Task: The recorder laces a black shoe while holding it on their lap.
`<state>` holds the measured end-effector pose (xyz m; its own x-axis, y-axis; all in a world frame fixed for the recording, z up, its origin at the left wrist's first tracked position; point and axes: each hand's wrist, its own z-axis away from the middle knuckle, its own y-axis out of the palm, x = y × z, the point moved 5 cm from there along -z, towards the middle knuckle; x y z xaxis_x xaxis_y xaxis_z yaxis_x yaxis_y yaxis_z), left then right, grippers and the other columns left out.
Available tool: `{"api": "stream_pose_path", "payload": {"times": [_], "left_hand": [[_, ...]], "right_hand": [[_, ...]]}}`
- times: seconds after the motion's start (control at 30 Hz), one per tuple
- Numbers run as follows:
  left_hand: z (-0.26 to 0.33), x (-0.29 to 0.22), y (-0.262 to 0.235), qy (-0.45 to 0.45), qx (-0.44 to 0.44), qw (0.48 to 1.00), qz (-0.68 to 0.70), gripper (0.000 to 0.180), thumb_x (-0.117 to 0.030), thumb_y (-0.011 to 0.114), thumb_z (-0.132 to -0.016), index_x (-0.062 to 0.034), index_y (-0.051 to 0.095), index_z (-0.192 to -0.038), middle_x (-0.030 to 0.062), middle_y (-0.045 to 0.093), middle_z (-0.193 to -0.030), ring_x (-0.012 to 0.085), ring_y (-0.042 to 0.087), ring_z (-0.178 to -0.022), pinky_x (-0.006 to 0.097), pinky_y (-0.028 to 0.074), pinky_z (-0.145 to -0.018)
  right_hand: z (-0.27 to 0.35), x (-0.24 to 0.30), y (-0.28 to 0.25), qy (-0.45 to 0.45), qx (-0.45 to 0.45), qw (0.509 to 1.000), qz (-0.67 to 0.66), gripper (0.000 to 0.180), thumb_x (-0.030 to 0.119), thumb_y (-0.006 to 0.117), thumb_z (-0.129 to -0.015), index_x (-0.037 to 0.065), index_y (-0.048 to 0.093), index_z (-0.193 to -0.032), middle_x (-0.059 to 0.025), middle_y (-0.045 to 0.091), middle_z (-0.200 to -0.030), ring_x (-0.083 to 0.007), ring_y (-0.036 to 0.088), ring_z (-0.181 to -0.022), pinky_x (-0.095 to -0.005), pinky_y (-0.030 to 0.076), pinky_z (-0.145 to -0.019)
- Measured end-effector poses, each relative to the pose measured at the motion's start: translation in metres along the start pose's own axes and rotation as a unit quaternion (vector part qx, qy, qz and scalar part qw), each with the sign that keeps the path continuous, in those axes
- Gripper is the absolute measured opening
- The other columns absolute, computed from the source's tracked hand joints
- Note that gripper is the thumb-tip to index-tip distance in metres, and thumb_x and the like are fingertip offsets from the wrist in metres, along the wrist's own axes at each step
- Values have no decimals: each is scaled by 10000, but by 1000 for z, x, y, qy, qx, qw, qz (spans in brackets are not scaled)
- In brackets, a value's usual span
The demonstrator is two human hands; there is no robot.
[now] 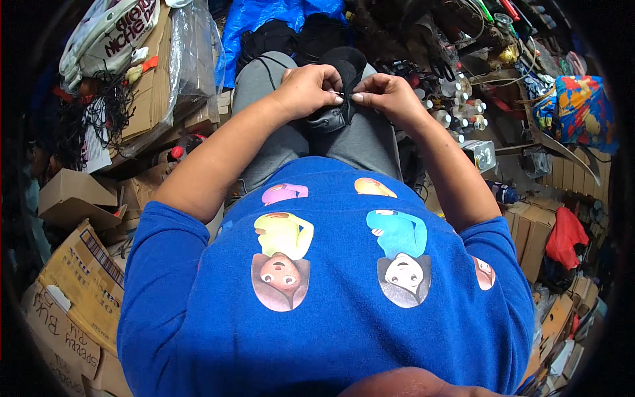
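Note:
A black shoe point(329, 122) rests on my lap, between the thighs of my grey trousers point(272, 142), its toe toward me. My left hand point(311, 90) is closed in a pinch over the shoe's upper, at the lacing. Opposite it, my right hand point(389, 98) pinches with thumb and forefinger close to the same spot. A thin black shoelace point(270, 61) loops out past my left hand over the knee. Its ends between the fingertips are hard to see against the black shoe. Beyond my knees, more black shoes point(322, 36) lie on a blue plastic sheet point(241, 26).
At the left are a white printed bag point(109, 40), tangled black laces point(99, 122), plastic-wrapped cardboard point(155, 79) and an open carton point(76, 197). Several small capped bottles point(465, 114), a multicoloured bundle point(583, 109) and a red plastic bag point(566, 238) crowd the right.

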<state>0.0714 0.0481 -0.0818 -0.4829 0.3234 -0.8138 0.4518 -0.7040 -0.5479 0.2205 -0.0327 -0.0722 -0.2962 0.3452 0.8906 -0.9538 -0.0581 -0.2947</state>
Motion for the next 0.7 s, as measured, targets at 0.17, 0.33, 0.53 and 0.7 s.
{"api": "stream_pose_path", "payload": {"times": [0.17, 0.33, 0.53, 0.7], "left_hand": [[2, -27, -10, 93, -4, 982, -162, 112, -197, 712, -722, -127, 686, -806, 45, 660, -778, 190, 598, -791, 355, 421, -769], [11, -11, -26, 84, 5, 977, -198, 117, -253, 681, -759, -153, 671, -819, 27, 651, -794, 214, 541, -889, 406, 335, -842], [10, -13, -18, 68, 46, 988, -128, 137, -183, 623, -805, -80, 623, -896, 109, 635, -779, 271, 602, -756, 381, 452, -702], [8, -24, -16, 148, 33, 969, -193, 120, -162, 593, -821, -82, 620, -907, 111, 635, -797, 292, 602, -803, 393, 446, -719]], "right_hand": [[-14, -12, -7, -35, 36, 998, 30, 175, 141, 734, -753, 4, 659, -833, -24, 650, -763, -79, 575, -709, -230, 462, -658], [-3, -16, -30, -14, 41, 999, -33, 203, 174, 741, -758, 17, 641, -840, 16, 612, -718, -88, 545, -675, -247, 441, -634], [21, -24, -24, -19, 24, 999, -14, 208, 178, 712, -794, 11, 623, -879, 6, 609, -798, -71, 552, -755, -223, 444, -696], [53, -16, -42, -11, -14, 1000, -10, 168, 166, 683, -818, 20, 623, -876, 5, 613, -808, -73, 555, -768, -240, 455, -689]]}}
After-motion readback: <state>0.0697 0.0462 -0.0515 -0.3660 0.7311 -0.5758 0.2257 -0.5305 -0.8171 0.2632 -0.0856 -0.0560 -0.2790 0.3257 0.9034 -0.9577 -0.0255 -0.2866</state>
